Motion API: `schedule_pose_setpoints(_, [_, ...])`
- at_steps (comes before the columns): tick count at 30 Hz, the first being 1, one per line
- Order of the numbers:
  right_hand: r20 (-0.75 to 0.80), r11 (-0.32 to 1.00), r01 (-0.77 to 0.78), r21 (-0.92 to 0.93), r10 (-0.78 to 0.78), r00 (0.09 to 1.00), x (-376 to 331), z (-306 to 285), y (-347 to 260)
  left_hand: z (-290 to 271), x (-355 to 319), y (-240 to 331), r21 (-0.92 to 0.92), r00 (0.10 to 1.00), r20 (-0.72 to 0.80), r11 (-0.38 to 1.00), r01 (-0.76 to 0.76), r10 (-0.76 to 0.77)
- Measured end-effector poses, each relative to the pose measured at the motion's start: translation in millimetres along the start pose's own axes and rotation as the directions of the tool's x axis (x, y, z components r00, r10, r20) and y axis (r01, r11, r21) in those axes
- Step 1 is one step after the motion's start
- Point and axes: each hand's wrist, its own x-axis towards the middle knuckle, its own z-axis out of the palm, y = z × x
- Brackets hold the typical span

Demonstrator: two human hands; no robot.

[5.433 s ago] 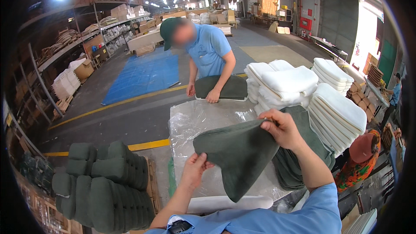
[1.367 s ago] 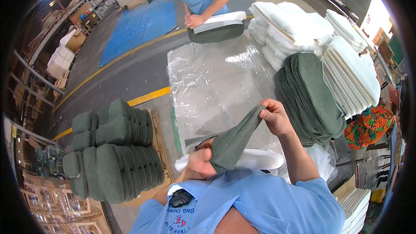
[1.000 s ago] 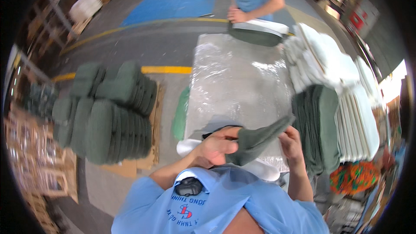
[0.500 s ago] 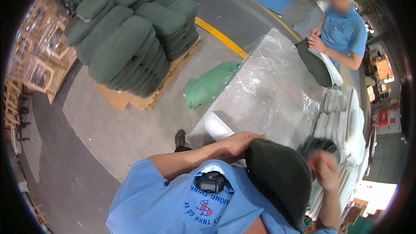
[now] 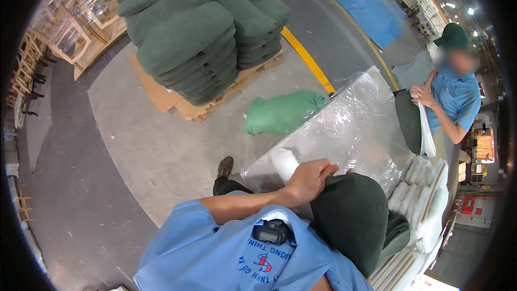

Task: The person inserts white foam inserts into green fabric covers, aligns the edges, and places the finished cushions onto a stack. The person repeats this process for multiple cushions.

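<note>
Grey floor (image 5: 177, 167), plastic-covered table (image 5: 355, 129), left grip (image 5: 323, 175) pinching green fabric (image 5: 353, 213), right grip hidden, state unclear

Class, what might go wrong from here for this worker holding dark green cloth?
A green sack lies on the floor near the worker's shoe, so a step that way might trip. A white piece lies close by the left hand and might get nudged. The dark green cloth could slip if that hand's grip loosens.

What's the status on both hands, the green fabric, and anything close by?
Left hand gripping edge of dark green fabric. Right hand not clearly visible. White padding close by left hand.
</note>
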Motion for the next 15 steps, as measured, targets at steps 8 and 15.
schedule_pose_setpoints(8, [0.246,0.981,-0.165,-0.1,0.185,0.952,-7,4,-42,2,7,5,-0.402,0.977,0.155,0.894,0.196,-0.144])
schedule_pose_setpoints(15, [0.464,0.93,-0.322,0.175,0.211,0.86,31,2,-43,-18,-47,-26,-0.624,0.76,0.646,0.53,0.574,-0.062])
